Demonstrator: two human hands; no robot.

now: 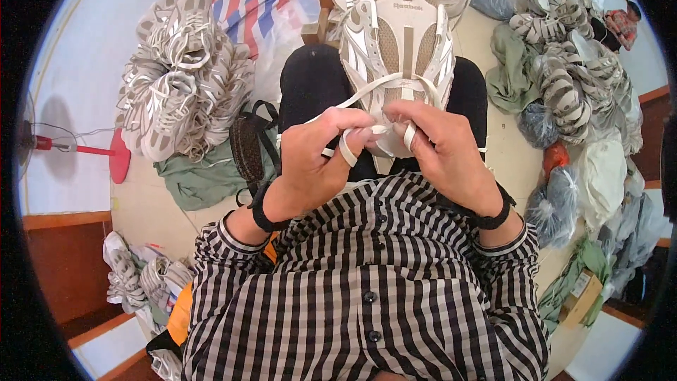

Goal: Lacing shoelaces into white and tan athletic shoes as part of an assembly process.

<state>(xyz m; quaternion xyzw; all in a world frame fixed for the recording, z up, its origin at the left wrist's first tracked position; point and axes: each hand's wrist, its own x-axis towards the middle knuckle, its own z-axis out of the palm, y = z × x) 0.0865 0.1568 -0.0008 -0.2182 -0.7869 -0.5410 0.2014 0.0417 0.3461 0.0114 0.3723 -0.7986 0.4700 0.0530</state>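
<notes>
The left hand (310, 162) is closed on a flat white shoelace (347, 149), pinching a loop of it between thumb and fingers. The right hand (441, 144) pinches the other end of the same shoelace just beside it, its fingers curled tight, so both hands meet right at the near end of the shoe (398, 42).

That shoe is a beige and white sneaker lying sole-down along the person's lap, between the knees in black trousers (314, 81), its toe pointing away. The shoelace runs up from the hands in two bands onto the shoe's upper.

The shoelace looks light, soft and limp, likely to slip through loose fingers, so a firm pinch near its ends suits it best. The shoe looks light too, with a stiff sole and a softer mesh upper; its sides or heel would give the surest hold.

To the left of the shoe lies a heap of like sneakers (183, 77) on the floor (141, 204), with a green cloth (201, 180) and a dark bag (250, 144) nearer the lap. Beyond that heap is a striped sheet (254, 7). To the right of the shoe are more sneakers (564, 63) and plastic bags (557, 201). Far left of the shoe stands a red fan base (116, 159).
</notes>
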